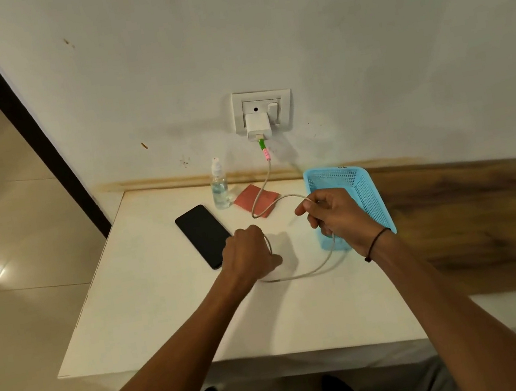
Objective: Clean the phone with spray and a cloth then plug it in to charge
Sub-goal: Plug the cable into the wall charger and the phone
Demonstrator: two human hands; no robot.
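Observation:
A black phone [204,236] lies screen up on the white table [153,313], left of my hands. A clear spray bottle [219,186] stands upright behind it, and a folded red cloth [259,199] lies to its right. A white charger [258,126] sits in the wall socket [263,110], and its white cable [264,187] drops across the cloth and loops over the table. My right hand [334,213] pinches the cable in the air. My left hand [247,252] is closed on the cable's other stretch, just right of the phone's near end.
A light blue plastic basket [356,186] stands behind my right hand, against the wall. A wood-grain surface [478,228] runs to the right of the table. Tiled floor [2,235] lies to the left, with a dark door frame [16,108] beside the wall.

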